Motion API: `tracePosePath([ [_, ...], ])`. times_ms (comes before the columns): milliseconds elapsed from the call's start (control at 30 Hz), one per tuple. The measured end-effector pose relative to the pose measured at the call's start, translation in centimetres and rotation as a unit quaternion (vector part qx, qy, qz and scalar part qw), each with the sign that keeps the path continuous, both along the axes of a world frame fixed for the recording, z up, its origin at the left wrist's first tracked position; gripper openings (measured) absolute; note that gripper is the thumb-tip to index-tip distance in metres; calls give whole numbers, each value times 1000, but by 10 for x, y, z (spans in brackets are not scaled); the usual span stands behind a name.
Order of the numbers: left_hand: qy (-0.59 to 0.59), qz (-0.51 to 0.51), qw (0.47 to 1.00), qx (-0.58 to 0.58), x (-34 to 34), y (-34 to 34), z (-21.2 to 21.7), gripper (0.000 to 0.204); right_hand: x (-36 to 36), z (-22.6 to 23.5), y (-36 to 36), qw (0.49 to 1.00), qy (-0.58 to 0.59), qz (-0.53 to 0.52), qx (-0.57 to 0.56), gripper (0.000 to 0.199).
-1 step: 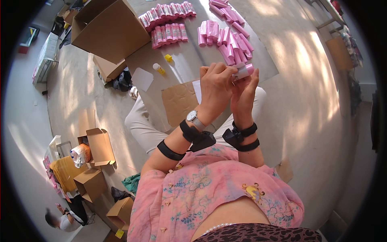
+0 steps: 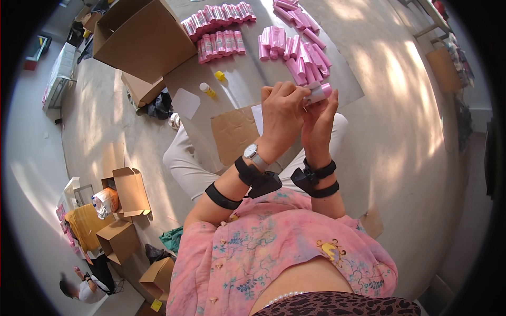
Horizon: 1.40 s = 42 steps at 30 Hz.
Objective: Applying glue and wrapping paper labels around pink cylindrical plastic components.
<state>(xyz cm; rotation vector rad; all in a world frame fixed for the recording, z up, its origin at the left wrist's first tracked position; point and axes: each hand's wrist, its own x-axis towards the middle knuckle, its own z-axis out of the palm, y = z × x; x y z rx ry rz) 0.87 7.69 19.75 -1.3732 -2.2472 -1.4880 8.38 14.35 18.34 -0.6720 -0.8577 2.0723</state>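
Observation:
Out over the work surface, my two hands meet on one pink roll of plastic bags (image 2: 324, 90) with a pale paper label around it. My left hand (image 2: 282, 108) has its fingers bent over the label from the near left. The roll's far end rests against the fingers of my right hand (image 2: 317, 126), whose thumb stands up beside it; the left hand partly hides that grip. Beyond lie plain pink rolls (image 2: 308, 55) in a loose pile. Labelled pink rolls (image 2: 219, 44) stand in rows left of them. An uncapped glue stick (image 2: 209, 91) lies near its yellow cap (image 2: 220, 76).
A brown cardboard sheet (image 2: 232, 138) and a white card (image 2: 186, 104) lie left of my hands. A large open carton (image 2: 145, 39) stands at the far left. More cartons (image 2: 132, 190) sit on the floor, and another person (image 2: 90, 288) is at the lower left.

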Motion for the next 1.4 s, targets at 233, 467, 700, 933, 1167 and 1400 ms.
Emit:
tracePosePath([
  [233,13,-13,1000,13,-2,1,-1,17,-1,-2,3,1000,-1,5,11,62],
  [467,18,-18,1000,17,-3,2,-3,18,2,-10,7,999,11,24,19,58],
  [700,18,-22,999,16,-4,2,-3,18,4,-19,11,999,24,44,20,56],
  [933,23,-23,999,17,-4,2,-3,18,1,-20,11,999,23,37,24,57],
  [1167,24,-27,999,22,-5,1,-3,18,2,-22,12,999,14,42,24,57],
  [1400,20,-32,999,15,-6,0,-3,18,4,-24,13,998,-1,56,17,57],
])
